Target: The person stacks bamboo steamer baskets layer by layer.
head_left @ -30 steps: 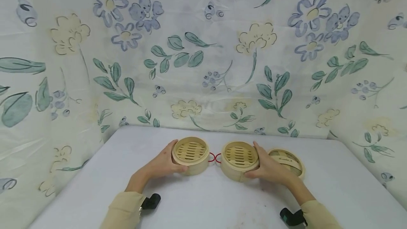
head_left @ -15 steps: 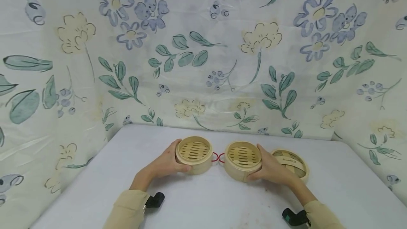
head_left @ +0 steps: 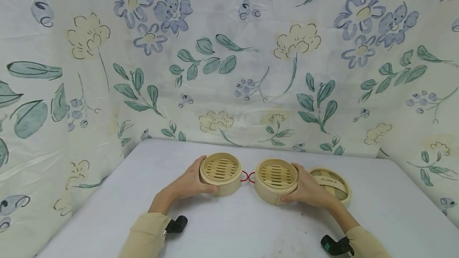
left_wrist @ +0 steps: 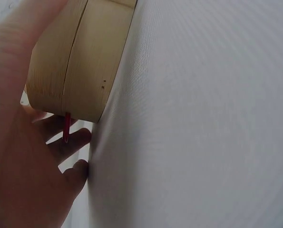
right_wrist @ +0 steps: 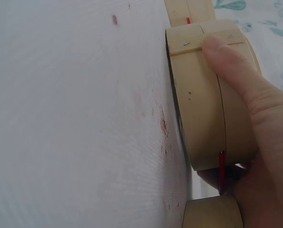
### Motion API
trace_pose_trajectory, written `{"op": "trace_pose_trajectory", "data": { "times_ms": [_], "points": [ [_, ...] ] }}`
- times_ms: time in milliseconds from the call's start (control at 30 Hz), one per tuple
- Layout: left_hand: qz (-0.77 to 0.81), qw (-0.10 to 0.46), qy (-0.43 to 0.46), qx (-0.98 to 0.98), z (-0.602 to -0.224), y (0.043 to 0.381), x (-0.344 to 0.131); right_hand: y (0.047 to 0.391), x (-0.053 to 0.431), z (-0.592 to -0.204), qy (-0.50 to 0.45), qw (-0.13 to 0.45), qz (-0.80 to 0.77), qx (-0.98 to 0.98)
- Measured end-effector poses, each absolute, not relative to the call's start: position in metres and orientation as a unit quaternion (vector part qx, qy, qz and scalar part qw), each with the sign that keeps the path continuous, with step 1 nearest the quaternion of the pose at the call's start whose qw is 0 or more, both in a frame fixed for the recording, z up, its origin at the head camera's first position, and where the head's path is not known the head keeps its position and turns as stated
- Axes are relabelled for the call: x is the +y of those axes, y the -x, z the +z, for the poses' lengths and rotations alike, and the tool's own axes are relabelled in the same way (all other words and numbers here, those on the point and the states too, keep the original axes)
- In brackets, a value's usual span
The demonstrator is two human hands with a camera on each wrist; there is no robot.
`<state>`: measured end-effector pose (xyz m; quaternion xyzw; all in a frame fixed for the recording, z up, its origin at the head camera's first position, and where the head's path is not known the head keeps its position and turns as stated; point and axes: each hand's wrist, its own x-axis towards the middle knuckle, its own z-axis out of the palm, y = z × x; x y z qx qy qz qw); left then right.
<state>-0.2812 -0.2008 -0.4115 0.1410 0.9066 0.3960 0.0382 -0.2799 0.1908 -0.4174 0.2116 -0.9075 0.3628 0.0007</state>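
Note:
Two round bamboo steamer baskets stand side by side on the white table, slatted floors showing from above. My left hand point(head_left: 190, 182) grips the left steamer basket point(head_left: 229, 186) from its left, thumb on the near wall and fingers round the far side. My right hand point(head_left: 310, 190) grips the right steamer basket point(head_left: 264, 194) from its right. In the right wrist view, the right thumb point(right_wrist: 231, 59) presses near the stapled seam of that basket's wall point(right_wrist: 198, 95). Red loops on the facing sides of the baskets meet between them. A red loop point(left_wrist: 67, 126) also hangs near the left fingers.
A round bamboo lid point(head_left: 345, 186) with a strap handle lies right beside the right hand, partly hidden by it. Behind the white table point(head_left: 229, 230) hangs a floral cloth point(head_left: 251, 122), which also encloses both sides. Small reddish-brown marks point(right_wrist: 163, 126) dot the tabletop.
The head view has turned slightly left, so everything sits a little further right in it. Both hands keep their hold, and the baskets stay in place.

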Motion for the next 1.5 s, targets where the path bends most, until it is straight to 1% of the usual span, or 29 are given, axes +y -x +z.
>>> {"op": "trace_pose_trajectory", "data": {
  "times_ms": [500, 933, 1333, 1500],
  "points": [
    [0.4, 0.047, -0.134, 0.906, -0.41, 0.279, -0.201, 0.28, 0.191, -0.42, -0.184, 0.004, 0.362, -0.914],
    [0.4, 0.047, -0.132, 0.906, -0.411, 0.28, -0.2, 0.276, 0.197, -0.41, -0.139, -0.035, 0.416, -0.898],
    [0.408, 0.041, -0.139, 0.902, -0.409, 0.279, -0.2, 0.273, 0.188, -0.404, -0.176, -0.028, 0.452, -0.874],
    [0.41, 0.04, -0.14, 0.901, -0.411, 0.28, -0.199, 0.272, 0.188, -0.403, -0.169, -0.03, 0.453, -0.875]
  ]
}}
